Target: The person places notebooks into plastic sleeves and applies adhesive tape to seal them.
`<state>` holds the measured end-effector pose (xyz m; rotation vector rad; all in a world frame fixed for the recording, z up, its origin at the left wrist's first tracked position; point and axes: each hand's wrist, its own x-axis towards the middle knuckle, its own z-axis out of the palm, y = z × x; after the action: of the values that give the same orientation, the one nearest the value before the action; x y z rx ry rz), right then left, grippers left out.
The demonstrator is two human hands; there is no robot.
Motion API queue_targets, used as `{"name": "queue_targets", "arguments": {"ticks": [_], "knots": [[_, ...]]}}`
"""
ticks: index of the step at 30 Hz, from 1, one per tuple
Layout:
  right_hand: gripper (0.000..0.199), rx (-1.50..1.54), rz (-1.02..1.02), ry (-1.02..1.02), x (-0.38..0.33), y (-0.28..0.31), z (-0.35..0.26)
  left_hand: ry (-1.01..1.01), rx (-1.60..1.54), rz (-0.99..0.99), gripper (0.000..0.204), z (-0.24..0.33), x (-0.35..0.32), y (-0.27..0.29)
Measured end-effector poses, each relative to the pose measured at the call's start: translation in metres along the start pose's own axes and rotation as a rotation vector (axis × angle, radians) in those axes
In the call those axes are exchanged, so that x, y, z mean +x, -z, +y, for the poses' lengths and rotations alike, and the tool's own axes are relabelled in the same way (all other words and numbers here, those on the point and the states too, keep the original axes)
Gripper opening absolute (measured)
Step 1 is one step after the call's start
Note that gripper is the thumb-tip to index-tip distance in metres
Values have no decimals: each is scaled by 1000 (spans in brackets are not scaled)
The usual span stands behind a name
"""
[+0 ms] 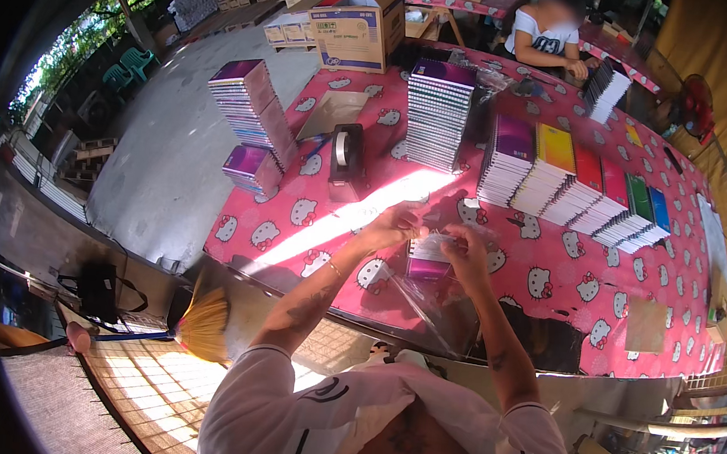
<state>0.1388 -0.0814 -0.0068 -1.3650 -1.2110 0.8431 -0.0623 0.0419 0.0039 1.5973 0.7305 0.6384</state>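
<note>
Both our hands are up over the desk (312, 222) edge. Left hand (400, 223) and right hand (464, 246) each have the grip pinched shut on a clear plastic bag (435, 298), which hangs between them. A small notebook stack (428, 257) with a purple cover sits partly inside. Bagging looks about half done; the coloured notebook row (574, 189) behind is unbagged.

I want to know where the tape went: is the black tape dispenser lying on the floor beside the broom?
No: the black tape dispenser stands on the pink table, behind the left hand.
</note>
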Motion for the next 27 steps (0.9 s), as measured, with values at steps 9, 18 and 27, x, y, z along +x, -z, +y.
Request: {"name": "queue_targets", "arguments": {"ticks": [9,18,27], "knots": [[25,-159,42,81,-1,-23,-6,230,13,740,45,-73,2,187],[26,-142,89,128,-5,-25,-7,107,918,827,20,-94,-30,173],[35,-16,95,-22,-6,-17,-1,-349,1162,-688,29,114,48,-2]]}}
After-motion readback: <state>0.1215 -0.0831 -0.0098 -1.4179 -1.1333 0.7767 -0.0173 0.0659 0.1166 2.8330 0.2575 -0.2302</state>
